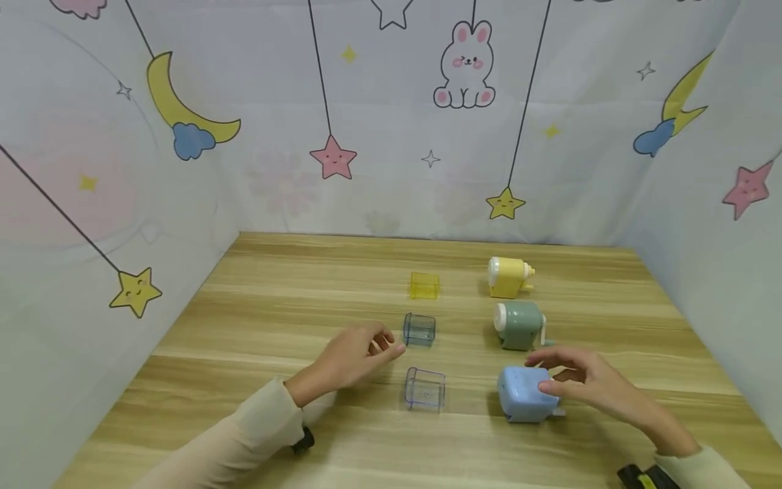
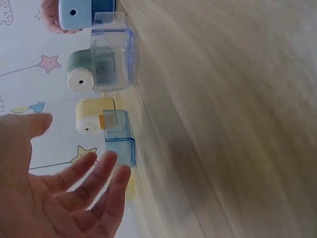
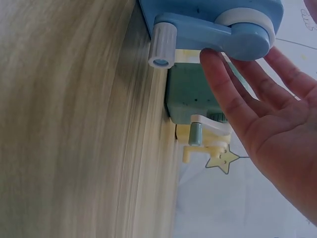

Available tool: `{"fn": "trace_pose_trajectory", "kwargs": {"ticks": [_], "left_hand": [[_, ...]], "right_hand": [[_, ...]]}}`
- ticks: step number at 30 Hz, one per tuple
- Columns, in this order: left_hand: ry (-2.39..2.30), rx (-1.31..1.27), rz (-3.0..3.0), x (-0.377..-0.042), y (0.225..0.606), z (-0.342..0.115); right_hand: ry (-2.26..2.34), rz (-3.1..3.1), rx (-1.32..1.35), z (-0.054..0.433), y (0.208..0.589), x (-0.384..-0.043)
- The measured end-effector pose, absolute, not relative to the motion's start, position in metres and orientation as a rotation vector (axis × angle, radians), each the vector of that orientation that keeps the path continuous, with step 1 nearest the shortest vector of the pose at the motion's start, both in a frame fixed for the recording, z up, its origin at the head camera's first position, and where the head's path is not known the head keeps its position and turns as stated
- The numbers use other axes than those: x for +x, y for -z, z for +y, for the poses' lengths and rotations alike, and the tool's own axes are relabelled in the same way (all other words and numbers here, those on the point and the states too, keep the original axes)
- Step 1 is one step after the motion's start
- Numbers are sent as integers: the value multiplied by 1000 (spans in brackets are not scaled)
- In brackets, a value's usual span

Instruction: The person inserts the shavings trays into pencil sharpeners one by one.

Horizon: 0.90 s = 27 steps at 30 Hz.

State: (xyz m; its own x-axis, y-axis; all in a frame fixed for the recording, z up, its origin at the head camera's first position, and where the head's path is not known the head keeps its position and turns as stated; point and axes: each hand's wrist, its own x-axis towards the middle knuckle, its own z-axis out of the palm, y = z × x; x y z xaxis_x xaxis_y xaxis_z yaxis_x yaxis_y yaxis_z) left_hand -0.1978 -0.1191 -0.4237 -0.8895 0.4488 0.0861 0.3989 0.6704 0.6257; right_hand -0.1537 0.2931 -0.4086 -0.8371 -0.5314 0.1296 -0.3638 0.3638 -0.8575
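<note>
Before a printed backdrop (image 1: 391,217), the worktop (image 1: 275,292) is carrying two columns. The right grip (image 1: 595,384) is holding its fingers apart at the blue sharpener (image 1: 524,397), not clamping. The left grip (image 1: 351,354) is hanging empty, fingers loose, beside the grey-blue container (image 1: 419,330). The layout is apparently keeping each container opposite a sharpener. The right wrist view is exposing the crank (image 3: 195,30); the head view is mostly hiding it.

Wood-grain tabletop (image 1: 244,305), light brown. On it, right side: yellow sharpener (image 1: 506,280), green sharpener (image 1: 519,326), blue sharpener (image 1: 522,397) (all crank-type). Left of those, see-through: yellow bin (image 1: 424,286), grey-blue bin (image 1: 419,329), clear bin (image 1: 425,391) nearest.
</note>
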Motion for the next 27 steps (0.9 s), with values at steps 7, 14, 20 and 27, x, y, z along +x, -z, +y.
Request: {"fn": "trace_pose_trajectory", "kwargs": {"ticks": [7, 14, 20, 27], "left_hand": [[-1118, 859, 2540, -193, 423, -111], [-1137, 885, 2440, -189, 421, -104], [-1137, 910, 2350, -185, 424, -102], [-1130, 945, 2309, -181, 430, -99]], "right_hand": [[1443, 2510, -953, 291, 411, -154], [1363, 2574, -952, 292, 414, -154], [1366, 2571, -1004, 292, 416, -154], [1361, 2585, -1031, 291, 419, -154]]}}
